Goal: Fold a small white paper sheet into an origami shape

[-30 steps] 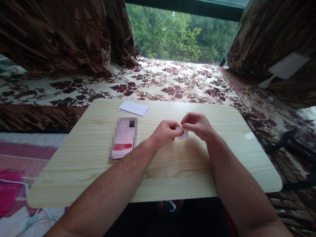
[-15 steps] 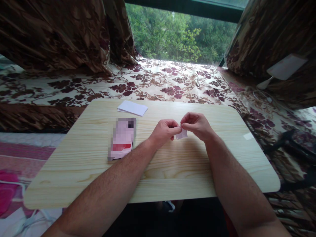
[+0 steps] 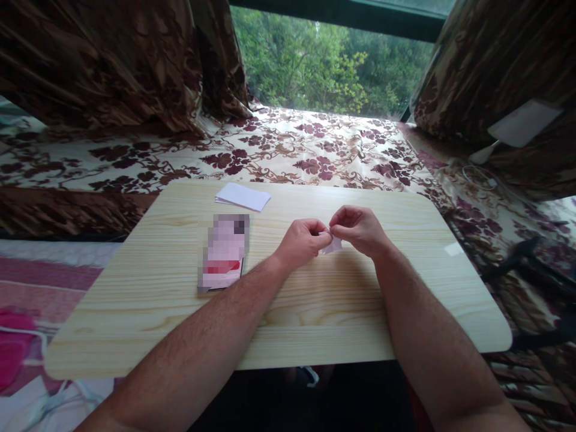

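Observation:
Over the middle of a pale wooden table, my left hand and my right hand meet with fingers curled. Both pinch a small folded piece of white paper, which is mostly hidden by the fingers. The paper is held just above the tabletop. Left of my hands a phone lies flat on the table, and a small stack of white paper sheets sits near the far edge.
A floral brown-and-cream cloth covers the ledge behind the table, with curtains at both sides of a window. A white charger and cable lie at the right. Pink fabric shows at lower left.
My hands stay in the same spot; the fingers have shifted slightly on the small paper. The view has moved a little.

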The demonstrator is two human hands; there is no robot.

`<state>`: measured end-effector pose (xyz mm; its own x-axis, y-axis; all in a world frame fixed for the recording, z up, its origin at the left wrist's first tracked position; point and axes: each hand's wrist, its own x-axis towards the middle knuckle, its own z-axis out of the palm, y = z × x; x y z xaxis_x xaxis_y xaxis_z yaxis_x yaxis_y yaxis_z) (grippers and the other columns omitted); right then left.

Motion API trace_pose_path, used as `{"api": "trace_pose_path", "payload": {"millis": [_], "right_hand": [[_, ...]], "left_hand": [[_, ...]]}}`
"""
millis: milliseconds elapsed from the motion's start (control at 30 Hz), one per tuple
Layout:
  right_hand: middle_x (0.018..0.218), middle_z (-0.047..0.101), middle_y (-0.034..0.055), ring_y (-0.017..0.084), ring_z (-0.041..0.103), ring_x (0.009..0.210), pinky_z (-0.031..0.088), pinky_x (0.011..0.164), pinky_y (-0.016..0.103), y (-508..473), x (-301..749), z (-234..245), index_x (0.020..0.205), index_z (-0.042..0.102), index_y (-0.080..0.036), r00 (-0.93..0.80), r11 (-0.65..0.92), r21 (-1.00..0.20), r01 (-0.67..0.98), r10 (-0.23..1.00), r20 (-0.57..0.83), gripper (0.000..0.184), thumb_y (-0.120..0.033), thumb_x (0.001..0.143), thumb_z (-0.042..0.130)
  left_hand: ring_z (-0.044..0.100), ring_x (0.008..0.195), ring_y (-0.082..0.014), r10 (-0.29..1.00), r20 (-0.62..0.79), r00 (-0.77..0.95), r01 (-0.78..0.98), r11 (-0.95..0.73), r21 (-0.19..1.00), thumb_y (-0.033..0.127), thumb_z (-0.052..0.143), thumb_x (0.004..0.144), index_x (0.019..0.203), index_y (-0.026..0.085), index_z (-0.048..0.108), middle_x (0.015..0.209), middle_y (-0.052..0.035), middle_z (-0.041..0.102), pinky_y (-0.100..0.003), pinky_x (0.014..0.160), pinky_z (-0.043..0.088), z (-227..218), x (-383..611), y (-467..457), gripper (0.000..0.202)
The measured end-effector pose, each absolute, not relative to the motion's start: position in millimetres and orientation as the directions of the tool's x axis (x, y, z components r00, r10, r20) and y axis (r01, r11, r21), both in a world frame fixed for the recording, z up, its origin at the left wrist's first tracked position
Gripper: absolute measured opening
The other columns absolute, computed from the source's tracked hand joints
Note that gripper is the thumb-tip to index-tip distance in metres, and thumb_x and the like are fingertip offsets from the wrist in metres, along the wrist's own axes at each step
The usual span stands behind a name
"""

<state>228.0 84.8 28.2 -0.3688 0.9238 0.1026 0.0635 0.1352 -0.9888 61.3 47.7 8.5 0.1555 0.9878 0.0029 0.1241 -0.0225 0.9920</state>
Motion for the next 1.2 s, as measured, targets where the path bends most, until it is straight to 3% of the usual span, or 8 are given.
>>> {"api": "trace_pose_path", "payload": {"millis": [400,833,1200], "right_hand": [[0.059,0.062,-0.0009,0.011,0.055,0.052,0.044,0.051,0.024,85.1,229.6,28.7,0.073,0.067,-0.014,-0.386,0.075,-0.995,0.062,0.921,0.045,0.013,-0.025,0.071,0.074],[0.058,0.060,-0.0008,0.010,0.052,0.052,0.038,0.049,0.023,84.0,227.3,28.6,0.069,0.066,-0.013,-0.371,0.156,-0.968,0.198,0.926,0.073,0.008,-0.020,0.071,0.067],[0.054,0.058,-0.0027,0.010,0.052,0.049,0.040,0.049,0.023,85.0,227.1,27.0,0.067,0.065,-0.014,-0.345,0.109,-0.992,0.070,0.935,0.079,0.006,-0.019,0.069,0.067]], "left_hand": [[0.048,0.046,-0.0076,0.997,-0.010,0.072,-0.021,0.011,1.000,0.036,0.072,0.072,0.071,0.015,0.063,0.057,0.0031,0.057,-0.021,0.044,0.035,11.4,62.8,48.6,0.023],[0.046,0.047,-0.0073,0.999,0.021,0.029,0.078,-0.024,0.997,0.032,0.070,0.071,0.069,0.015,0.062,0.055,0.0038,0.055,-0.020,0.047,0.035,12.9,64.8,46.4,0.019],[0.048,0.046,-0.0083,0.988,0.003,0.153,-0.077,0.009,0.997,0.028,0.066,0.074,0.067,0.015,0.063,0.054,0.0029,0.054,-0.022,0.045,0.038,7.9,59.6,52.0,0.015]]}}
